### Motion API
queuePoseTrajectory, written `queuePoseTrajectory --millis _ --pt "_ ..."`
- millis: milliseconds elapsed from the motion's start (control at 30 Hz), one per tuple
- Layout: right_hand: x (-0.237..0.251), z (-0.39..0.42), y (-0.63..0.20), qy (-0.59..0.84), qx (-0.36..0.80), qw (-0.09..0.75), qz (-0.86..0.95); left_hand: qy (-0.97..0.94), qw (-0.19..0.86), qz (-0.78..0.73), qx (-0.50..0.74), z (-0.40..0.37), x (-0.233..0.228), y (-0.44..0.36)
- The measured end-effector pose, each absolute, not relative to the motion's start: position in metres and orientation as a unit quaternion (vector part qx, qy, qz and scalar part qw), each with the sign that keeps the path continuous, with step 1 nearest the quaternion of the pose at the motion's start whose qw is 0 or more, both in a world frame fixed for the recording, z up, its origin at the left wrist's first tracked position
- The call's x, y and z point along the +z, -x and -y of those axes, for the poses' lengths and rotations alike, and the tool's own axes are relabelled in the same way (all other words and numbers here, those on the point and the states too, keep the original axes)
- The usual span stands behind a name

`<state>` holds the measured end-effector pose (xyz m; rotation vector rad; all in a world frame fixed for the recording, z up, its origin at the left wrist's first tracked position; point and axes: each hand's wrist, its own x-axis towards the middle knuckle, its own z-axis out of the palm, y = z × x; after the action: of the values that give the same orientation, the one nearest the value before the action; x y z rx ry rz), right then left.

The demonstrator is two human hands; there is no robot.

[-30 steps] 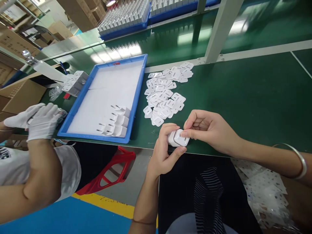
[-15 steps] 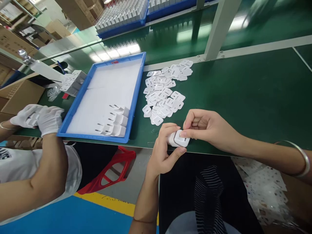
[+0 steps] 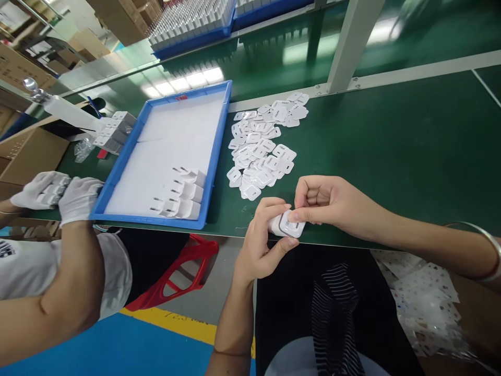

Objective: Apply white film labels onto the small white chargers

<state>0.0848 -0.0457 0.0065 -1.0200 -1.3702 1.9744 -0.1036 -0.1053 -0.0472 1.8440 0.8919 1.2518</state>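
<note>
Pinching a white charger plug (image 3: 288,225) just off the near-right corner of the blue tray (image 3: 217,151), left hand (image 3: 263,245) cupped it while right hand (image 3: 326,203) fingertips pressed its face. Looked light, rigid, slick plastic; best gripped by the sides.

You won't find any writing you can read here: the small red label (image 3: 180,97) on the blue tray's (image 3: 211,172) far rim and the print on the cardboard boxes (image 3: 23,68) are too blurred.
</note>
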Motion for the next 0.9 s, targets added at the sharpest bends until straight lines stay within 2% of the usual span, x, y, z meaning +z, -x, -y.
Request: queuePoseTrajectory --millis 900 --pt "0.0035 0.049 -0.0829 0.39 0.68 0.276 0.556 -0.706 0.374 -0.366 0.478 0.107 -0.0488 0.1046"
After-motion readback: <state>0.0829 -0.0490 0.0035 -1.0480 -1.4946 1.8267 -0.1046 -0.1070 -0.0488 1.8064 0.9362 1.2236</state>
